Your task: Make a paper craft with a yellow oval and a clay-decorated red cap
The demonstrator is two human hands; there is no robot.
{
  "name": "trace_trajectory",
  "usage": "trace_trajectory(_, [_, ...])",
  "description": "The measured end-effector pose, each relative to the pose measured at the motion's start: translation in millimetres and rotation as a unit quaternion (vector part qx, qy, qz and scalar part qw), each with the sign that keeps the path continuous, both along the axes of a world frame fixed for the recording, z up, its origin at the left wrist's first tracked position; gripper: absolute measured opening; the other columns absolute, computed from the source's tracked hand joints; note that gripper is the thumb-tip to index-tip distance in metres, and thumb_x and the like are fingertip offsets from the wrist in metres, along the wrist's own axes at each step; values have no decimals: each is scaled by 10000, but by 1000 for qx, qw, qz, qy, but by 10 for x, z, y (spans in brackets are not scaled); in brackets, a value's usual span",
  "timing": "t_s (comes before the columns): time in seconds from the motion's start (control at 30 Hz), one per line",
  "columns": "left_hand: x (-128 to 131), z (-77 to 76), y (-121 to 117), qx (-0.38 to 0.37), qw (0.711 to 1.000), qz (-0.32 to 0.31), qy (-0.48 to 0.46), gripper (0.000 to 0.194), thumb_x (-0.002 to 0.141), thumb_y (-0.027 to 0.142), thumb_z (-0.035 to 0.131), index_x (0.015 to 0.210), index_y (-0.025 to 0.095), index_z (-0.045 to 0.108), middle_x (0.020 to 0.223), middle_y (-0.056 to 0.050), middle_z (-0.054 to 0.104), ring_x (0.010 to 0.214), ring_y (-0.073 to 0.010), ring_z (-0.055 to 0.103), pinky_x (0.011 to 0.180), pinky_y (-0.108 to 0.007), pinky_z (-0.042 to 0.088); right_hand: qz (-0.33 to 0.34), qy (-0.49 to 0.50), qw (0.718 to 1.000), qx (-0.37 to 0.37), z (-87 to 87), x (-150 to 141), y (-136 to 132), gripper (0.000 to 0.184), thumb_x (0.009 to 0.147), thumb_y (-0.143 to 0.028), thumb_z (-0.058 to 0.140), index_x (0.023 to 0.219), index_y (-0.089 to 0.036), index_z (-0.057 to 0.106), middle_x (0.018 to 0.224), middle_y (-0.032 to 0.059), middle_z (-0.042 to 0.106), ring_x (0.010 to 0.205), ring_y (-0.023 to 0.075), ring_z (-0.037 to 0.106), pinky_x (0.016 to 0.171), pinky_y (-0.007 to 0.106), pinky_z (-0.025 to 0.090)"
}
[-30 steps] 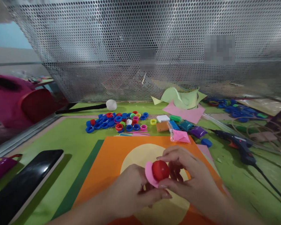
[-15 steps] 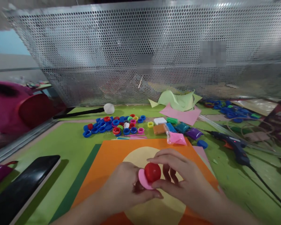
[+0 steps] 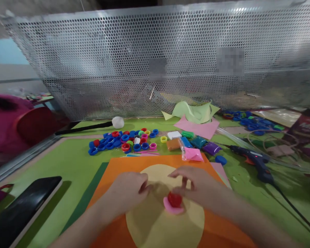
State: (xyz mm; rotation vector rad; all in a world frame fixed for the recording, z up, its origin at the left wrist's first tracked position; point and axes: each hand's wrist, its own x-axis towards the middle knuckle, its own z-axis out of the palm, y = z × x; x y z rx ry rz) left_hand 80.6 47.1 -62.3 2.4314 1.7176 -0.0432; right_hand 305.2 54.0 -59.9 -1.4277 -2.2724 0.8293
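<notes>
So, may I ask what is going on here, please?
A person's right hand is at a red ball with its fingers spread; whether it touches is unclear. The ball sits against a pink piece on a yellow circle atop an orange sheet. The left hand is apart from both, holding nothing visible.
</notes>
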Motion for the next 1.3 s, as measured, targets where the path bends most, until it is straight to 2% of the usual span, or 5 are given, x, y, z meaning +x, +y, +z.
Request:
trace_trajectory(0.1, [17,2,-22,-2,1000,2,-3,293,824,311,389,571,192,477,567,-20,593,500,-168,527,452,-248,216,-80,-125,974,170,-70,166,254,278,829,-310,496,1085,-232,573,1092,36,606,963,213,548,752,307,456])
trace_trajectory(0.27, [35,-12,-26,-1,1000,8,-30,330,832,368,391,566,194,481,552,-22,586,489,-181,528,455,-250,218,-130,-190,946,229,-290,354,593,448,734,-122,570,1177,-94,512,1167,162,546,1071,365,443,843,525,362])
trace_trajectory(0.53, [116,27,-122,25,979,56,-193,214,876,347,358,974,242,517,851,7,652,713,-140,598,586,-216,430,-89,-148,931,322,-128,131,333,395,765,-186,583,1152,-155,507,1091,105,531,1063,253,462,904,395,392])
trace_trajectory(0.73, [175,30,-195,-8,903,63,-424,168,861,315,427,847,248,581,885,20,638,788,-126,578,683,-202,437,33,-44,935,351,0,-87,-11,402,724,-150,640,1103,-215,523,1014,61,545,898,191,552,747,310,502])
trace_trajectory(1.3, [244,103,-284,-55,857,69,-507,217,803,273,468,603,196,427,583,40,478,500,-90,439,456,-190,365,63,31,942,327,-10,-145,-138,481,756,-208,566,1186,-161,356,1252,125,407,1212,293,275,964,512,303])
